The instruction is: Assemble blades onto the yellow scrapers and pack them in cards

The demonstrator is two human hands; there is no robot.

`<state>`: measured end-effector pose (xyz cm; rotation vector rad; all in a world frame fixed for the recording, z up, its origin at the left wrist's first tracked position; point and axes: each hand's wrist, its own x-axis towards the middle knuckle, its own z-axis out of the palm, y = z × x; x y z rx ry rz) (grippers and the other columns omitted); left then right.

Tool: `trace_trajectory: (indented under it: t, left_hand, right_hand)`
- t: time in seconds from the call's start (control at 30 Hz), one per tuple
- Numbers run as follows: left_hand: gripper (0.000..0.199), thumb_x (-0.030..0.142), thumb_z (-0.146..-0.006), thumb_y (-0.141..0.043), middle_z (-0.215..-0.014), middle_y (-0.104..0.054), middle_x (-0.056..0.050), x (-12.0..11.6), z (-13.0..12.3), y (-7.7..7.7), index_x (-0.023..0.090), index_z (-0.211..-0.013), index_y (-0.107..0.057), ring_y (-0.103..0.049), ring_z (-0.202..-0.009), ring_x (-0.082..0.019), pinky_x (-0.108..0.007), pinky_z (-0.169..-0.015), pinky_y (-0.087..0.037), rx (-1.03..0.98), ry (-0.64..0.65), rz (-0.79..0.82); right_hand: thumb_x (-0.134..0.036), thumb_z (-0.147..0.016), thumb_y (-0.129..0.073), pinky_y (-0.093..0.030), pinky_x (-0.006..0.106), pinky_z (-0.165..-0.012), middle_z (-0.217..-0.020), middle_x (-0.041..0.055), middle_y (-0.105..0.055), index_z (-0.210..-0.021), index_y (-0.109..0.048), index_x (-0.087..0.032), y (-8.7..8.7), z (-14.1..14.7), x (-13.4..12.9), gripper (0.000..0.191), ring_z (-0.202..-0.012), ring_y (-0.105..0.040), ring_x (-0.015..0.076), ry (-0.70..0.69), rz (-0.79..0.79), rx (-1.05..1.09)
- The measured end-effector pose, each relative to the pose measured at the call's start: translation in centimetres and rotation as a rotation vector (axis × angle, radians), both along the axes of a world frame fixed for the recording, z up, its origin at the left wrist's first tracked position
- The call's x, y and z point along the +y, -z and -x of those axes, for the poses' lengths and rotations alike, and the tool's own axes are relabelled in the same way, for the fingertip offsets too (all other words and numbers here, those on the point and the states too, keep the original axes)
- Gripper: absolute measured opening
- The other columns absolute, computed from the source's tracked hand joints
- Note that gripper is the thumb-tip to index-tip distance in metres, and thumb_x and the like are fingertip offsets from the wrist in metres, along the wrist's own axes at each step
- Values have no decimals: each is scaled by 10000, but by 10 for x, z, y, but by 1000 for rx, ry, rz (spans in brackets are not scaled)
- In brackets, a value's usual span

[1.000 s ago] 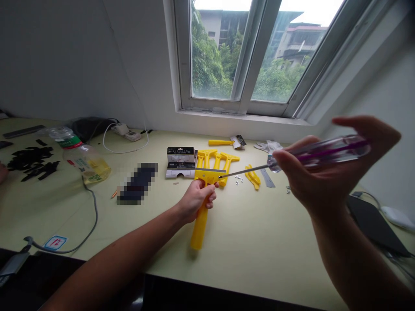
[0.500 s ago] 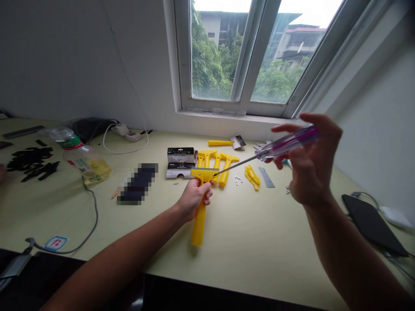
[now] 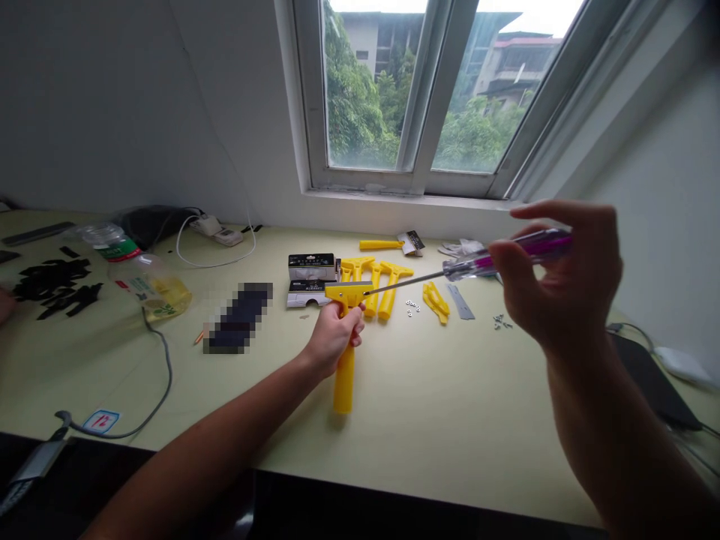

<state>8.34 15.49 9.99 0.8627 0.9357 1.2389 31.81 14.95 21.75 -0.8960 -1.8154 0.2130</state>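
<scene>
A yellow scraper (image 3: 344, 382) stands upright in my left hand (image 3: 331, 337), whose fingers wrap round its handle just under the wide head. A grey metal blade edge runs along the top of that head. My right hand (image 3: 568, 277) grips the clear purple handle of a screwdriver (image 3: 405, 281). The screwdriver's shaft points left, and its tip meets the right side of the scraper head at a screw spot. Behind the scraper lie several more yellow scrapers (image 3: 391, 292). Small nuts (image 3: 413, 307), yellow plastic pieces (image 3: 436, 304) and grey blades (image 3: 461, 301) rest to their right.
Black boxes (image 3: 311, 268) stand behind my left hand. Screws (image 3: 500, 322) lie near my right wrist. On the left are a bottle of yellow liquid (image 3: 163, 292), black strips (image 3: 50, 281) and a cable (image 3: 166, 360). A dark device (image 3: 652, 379) lies at right. Another person's hand (image 3: 5, 304) shows at the left edge.
My right hand has shifted right and turned, and the screwdriver lies flatter, its tip still at the scraper head. My left hand and the scraper have moved slightly left and up.
</scene>
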Motion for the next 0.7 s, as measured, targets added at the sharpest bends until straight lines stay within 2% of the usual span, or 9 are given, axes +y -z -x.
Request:
trace_trajectory:
  t: [0.07,0.17,0.3,0.37,0.43,0.5,0.57,0.63,0.7]
  left_hand:
    - [239,238,-731,-702,-658,-458,34,1,0,0,125,-877,-550,-385,-509,-44,-170,-420,-306,1,-9,-10]
    - [225,228,-735,-687,-651,-453,37,3,2,1,125,-871,-540,-382,-508,-45,-167,-414,-304,8,-25,-18]
    - [203,217,-754,-652,-654,-449,39,4,2,0,122,-891,-535,-385,-510,-46,-166,-415,-312,21,-41,-45]
    - [196,212,-759,-641,-661,-454,36,4,2,-1,122,-891,-528,-391,-510,-46,-166,-414,-316,25,-56,-37]
    - [190,207,-759,-636,-662,-455,34,4,2,0,122,-884,-521,-394,-509,-46,-166,-412,-318,28,-68,-26]
    - [185,205,-763,-632,-657,-452,35,4,2,0,122,-884,-519,-393,-509,-46,-164,-410,-318,33,-74,-34]
    - [183,203,-768,-629,-657,-453,34,5,2,0,121,-890,-520,-395,-511,-47,-162,-409,-319,37,-73,-43]
    - [183,201,-771,-628,-664,-461,30,5,3,0,119,-896,-522,-396,-508,-46,-163,-408,-323,41,-76,-42]
    - [180,200,-771,-630,-664,-465,29,5,3,-1,118,-891,-523,-394,-501,-45,-165,-405,-323,45,-81,-38]
  right_hand:
    - [-378,-889,-590,-543,415,-724,-1243,62,-573,-1341,-400,-360,-1,1,-1,490,-949,-637,271,98,-58,-71]
    - [-379,-865,-612,-547,412,-692,-1194,70,-614,-1345,-436,-328,-6,1,-5,514,-831,-641,238,80,-53,-163]
    - [-379,-846,-628,-533,391,-619,-984,43,-674,-1279,-510,-308,-10,1,-9,454,-691,-641,227,351,-118,-195]
    - [-379,-867,-586,-529,390,-605,-1084,71,-657,-1332,-455,-283,-10,0,-9,493,-713,-645,229,284,-74,-255]
    - [-386,-879,-567,-526,378,-584,-1045,74,-666,-1335,-450,-267,-10,-2,-7,486,-697,-643,221,193,-33,-305]
    - [-406,-883,-570,-524,375,-580,-902,50,-677,-1260,-518,-273,-9,-6,-5,404,-652,-636,217,273,-67,-304]
    - [-430,-879,-574,-533,388,-600,-935,54,-680,-1272,-506,-289,-9,-10,-3,423,-676,-647,230,322,-88,-311]
    - [-443,-869,-577,-548,389,-619,-1088,74,-661,-1363,-411,-299,-9,-12,-2,541,-750,-664,241,185,-38,-342]
    - [-453,-848,-608,-550,373,-611,-1031,60,-674,-1322,-457,-298,-9,-12,-3,521,-727,-666,228,165,-50,-365]
